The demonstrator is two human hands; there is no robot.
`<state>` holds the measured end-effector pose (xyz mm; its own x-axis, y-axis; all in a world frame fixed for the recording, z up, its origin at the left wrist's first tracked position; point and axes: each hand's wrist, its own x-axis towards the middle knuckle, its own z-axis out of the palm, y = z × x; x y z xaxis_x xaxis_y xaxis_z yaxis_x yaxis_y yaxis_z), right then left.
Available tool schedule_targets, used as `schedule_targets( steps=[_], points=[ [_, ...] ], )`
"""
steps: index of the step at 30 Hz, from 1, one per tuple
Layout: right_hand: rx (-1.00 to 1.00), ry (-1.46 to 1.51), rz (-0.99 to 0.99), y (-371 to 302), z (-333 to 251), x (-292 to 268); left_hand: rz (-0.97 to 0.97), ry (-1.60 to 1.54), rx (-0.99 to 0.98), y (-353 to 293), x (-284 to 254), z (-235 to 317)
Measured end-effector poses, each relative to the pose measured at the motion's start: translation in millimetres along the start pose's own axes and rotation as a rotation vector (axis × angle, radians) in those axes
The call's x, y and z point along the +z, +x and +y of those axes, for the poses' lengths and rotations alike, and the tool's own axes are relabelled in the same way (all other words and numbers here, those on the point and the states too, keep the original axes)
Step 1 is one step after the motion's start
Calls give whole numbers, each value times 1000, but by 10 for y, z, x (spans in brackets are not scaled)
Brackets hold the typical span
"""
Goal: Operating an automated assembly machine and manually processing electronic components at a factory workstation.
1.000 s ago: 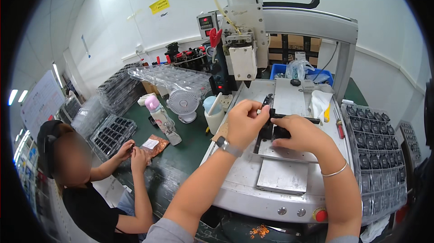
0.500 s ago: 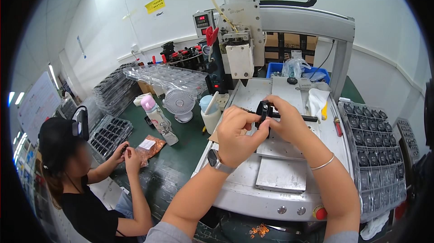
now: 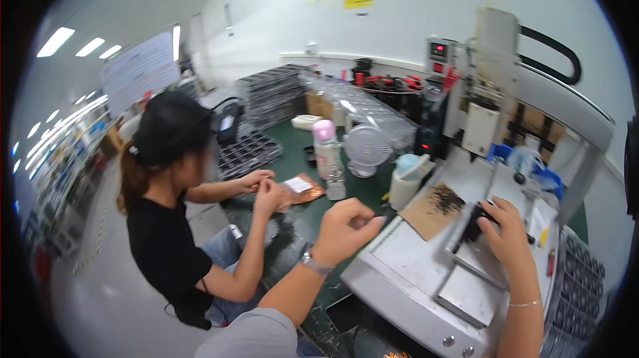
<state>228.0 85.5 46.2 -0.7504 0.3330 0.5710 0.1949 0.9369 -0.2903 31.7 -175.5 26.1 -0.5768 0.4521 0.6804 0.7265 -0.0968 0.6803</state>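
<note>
My right hand [image 3: 509, 238] rests on a small black part [image 3: 474, 223] lying on the grey machine bed [image 3: 413, 258], fingers spread over it. Off the bed's left edge my left hand [image 3: 346, 228] hovers above the green table, fingers curled loosely with the thumb against the fingertips; whether it pinches something small I cannot tell. A watch sits on that wrist [image 3: 313, 263]. A brown card with dark specks [image 3: 436, 208] lies on the bed just left of the black part.
A seated co-worker [image 3: 170, 198] in a black shirt and cap handles a small packet [image 3: 299, 188] at the left. A pink-capped bottle [image 3: 325, 152], a small white fan [image 3: 366, 148], a white cup [image 3: 406, 181] and stacked black trays [image 3: 249, 152] stand on the green table. The dispensing head [image 3: 480, 128] hangs over the bed.
The view has swung left toward the co-worker. My left hand has come off the black part and moved left past the bed's edge; my right hand stays on the part.
</note>
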Motion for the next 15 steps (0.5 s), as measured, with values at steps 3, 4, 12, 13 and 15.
schedule_targets(
  steps=[3, 4, 12, 13, 15],
  points=[
    [18, 48, -18, 74, -44, 7, -35, 440, -207, -397, -594, -474],
    [47, 81, -41, 114, -67, 18, -58, 647, -242, -575, -756, -600],
    [48, -5, -49, 116, -44, -60, -292, 966, -189, -677, -639, -641],
    [49, 4, -41, 117, -42, -66, -203, 811, -127, -500, -506, -518],
    [38, 32, -34, 159, -72, -26, -122, 577, 82, -138, -274, -88]
  ],
)
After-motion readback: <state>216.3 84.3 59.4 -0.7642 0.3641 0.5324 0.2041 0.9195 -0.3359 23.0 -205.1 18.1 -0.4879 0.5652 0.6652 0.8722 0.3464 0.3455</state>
